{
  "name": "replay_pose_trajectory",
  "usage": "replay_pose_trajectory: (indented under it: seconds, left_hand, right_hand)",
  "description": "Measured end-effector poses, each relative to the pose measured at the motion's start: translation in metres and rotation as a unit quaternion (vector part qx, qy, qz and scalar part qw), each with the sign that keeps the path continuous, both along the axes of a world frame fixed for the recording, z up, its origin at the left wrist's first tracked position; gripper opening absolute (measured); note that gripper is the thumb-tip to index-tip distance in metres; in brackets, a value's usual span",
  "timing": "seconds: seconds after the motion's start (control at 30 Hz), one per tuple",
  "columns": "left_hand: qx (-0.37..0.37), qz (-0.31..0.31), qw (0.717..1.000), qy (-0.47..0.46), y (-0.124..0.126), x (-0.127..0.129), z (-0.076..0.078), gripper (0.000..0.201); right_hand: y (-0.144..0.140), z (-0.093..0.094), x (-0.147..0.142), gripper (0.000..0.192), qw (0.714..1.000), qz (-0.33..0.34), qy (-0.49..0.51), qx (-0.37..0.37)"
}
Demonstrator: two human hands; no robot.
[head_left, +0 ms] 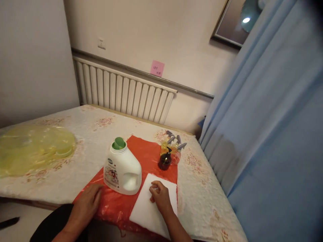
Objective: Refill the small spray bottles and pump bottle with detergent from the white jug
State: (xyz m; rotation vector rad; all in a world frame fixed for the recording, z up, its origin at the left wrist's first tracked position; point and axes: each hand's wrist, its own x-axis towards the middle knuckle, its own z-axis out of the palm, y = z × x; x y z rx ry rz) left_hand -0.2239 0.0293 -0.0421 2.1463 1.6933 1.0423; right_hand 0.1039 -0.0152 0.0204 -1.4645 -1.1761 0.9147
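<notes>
My left hand (88, 201) lies at the front of a red plastic sheet (143, 148), its fingers stretched out and holding nothing I can see. Beside it, a large white detergent jug (124, 168) stands upright, with a green cap (119, 143) sitting in its mouth. Over a white sheet or pad (143, 211), my right hand (159, 196) has its fingers curled inward toward the thumb. Whether anything small is between those fingers cannot be made out. A dark pump bottle (165, 161) stands beyond the right hand.
Spray bottles (176, 151) cluster behind the pump bottle. Yellow plastic (32, 148) spreads over the left of the flower-patterned bed or table cover (96, 131). A radiator (123, 90) runs along the wall behind, and a blue curtain (272, 117) hangs at the right.
</notes>
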Motion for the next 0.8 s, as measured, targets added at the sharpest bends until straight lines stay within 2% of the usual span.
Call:
replay_pose_trajectory:
  seconds: [0.2,0.3,0.37,0.43,0.57,0.67,0.8]
  left_hand:
    - [-0.039,-0.115,0.991,-0.058,-0.025,0.083,-0.002,0.027]
    - [-0.068,-0.152,0.984,-0.056,-0.029,0.118,-0.001,0.031]
    - [-0.069,-0.168,0.982,-0.061,-0.03,0.138,0.001,0.031]
    - [-0.074,-0.177,0.979,-0.065,-0.029,0.154,0.006,0.043]
    - [-0.137,-0.166,0.976,-0.03,-0.024,0.181,0.016,0.079]
    - [-0.168,-0.141,0.976,0.016,-0.018,0.194,0.018,0.089]
    - [-0.203,-0.124,0.967,0.094,-0.012,0.203,0.015,0.092]
  right_hand:
    - [-0.014,-0.014,0.016,0.019,0.999,-0.019,0.032,0.0]
    - [-0.02,-0.015,0.023,0.018,0.999,-0.029,0.039,0.007]
    - [-0.024,-0.013,0.028,0.02,0.999,-0.042,0.007,0.025]
    - [-0.028,-0.013,0.03,0.031,0.996,-0.058,-0.051,0.051]
    - [-0.033,-0.022,0.03,0.07,0.986,-0.047,-0.135,0.085]
    - [-0.033,-0.036,0.027,0.085,0.98,-0.028,-0.179,0.085]
    - [-0.029,-0.05,0.028,0.094,0.968,-0.008,-0.246,0.042]
